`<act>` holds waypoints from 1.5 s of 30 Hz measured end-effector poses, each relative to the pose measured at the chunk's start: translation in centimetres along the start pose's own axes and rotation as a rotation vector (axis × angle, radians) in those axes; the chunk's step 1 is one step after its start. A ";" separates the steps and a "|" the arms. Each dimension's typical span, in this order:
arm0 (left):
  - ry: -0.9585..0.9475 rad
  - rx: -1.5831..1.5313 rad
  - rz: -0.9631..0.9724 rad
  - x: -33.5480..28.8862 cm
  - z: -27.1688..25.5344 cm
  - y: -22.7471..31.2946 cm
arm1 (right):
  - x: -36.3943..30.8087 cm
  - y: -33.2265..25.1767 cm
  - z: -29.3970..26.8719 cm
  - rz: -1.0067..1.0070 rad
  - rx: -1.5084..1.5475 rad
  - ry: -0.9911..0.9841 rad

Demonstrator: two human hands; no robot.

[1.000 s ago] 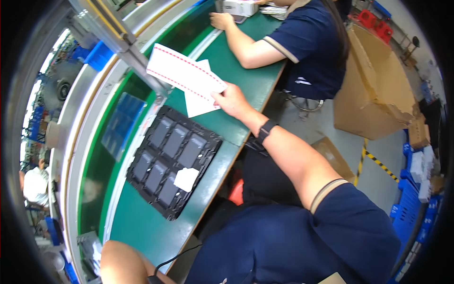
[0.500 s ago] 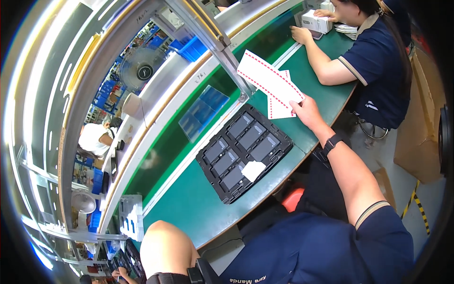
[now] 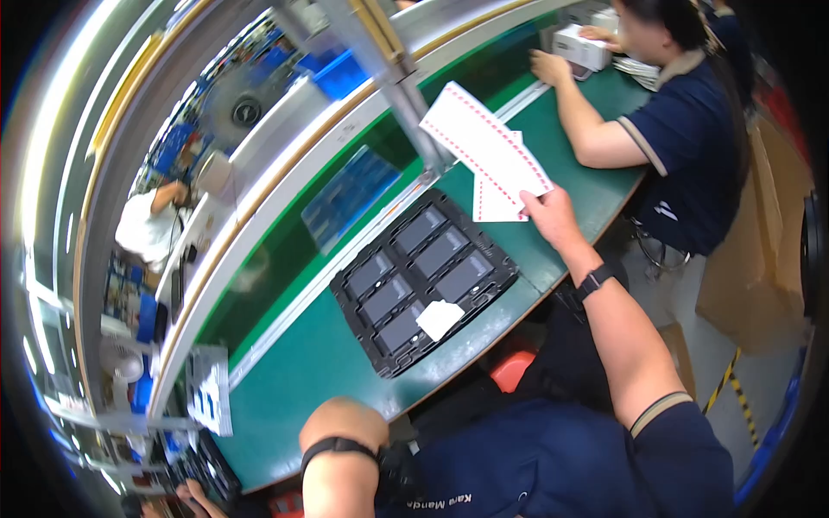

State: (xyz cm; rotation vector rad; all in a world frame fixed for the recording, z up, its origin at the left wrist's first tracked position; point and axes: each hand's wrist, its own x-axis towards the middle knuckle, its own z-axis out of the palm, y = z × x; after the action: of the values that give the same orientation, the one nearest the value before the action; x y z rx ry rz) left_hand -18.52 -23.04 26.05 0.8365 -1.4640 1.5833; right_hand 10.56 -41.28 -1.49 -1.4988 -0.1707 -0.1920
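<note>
My right hand [image 3: 548, 216] pinches one end of a long white paper strip [image 3: 484, 134] with red dashed edges, holding it over the green bench. Partly beneath the strip is a second white sheet [image 3: 496, 200] with a similar red border; whether my fingers grip it too, I cannot tell. To its left sits a black tray [image 3: 358, 332] with several flat dark-grey rectangular pieces [image 3: 440, 253] in its slots. A small white paper stack [image 3: 440, 320] rests across the tray's near edge. My left hand [image 3: 345, 414], bent above a black wrist strap, is at the lower edge, fingers hidden.
A co-worker [image 3: 691, 147] sits at the far right of the green bench [image 3: 298, 388], handling a white box [image 3: 583, 47]. Behind the tray stand a metal post [image 3: 406, 112] and a transparent blue sheet [image 3: 350, 198]. A cardboard box [image 3: 756, 250] is at right.
The view has shifted, so the tray and bench sit slightly further left. My left wrist strap shows more fully. The right hand still holds the paper strip.
</note>
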 end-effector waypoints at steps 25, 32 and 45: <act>0.856 -0.457 -1.425 -14.5 -10.3 -9.1 | -0.5 -0.1 -1.2 0.048 -0.089 0.060; 0.757 -0.492 -1.420 -14.3 -10.6 -8.7 | -0.7 -0.4 -1.0 0.042 -0.043 0.065; 0.507 -0.948 -1.996 -17.3 -2.0 -5.4 | 0.1 0.1 -0.9 -0.037 -0.248 0.082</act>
State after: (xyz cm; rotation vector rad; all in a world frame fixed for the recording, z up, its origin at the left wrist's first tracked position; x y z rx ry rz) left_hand -5.69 -23.14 13.05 0.6652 -0.2820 -0.4288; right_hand 10.71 -42.17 -1.63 -1.7318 -0.1115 -0.3136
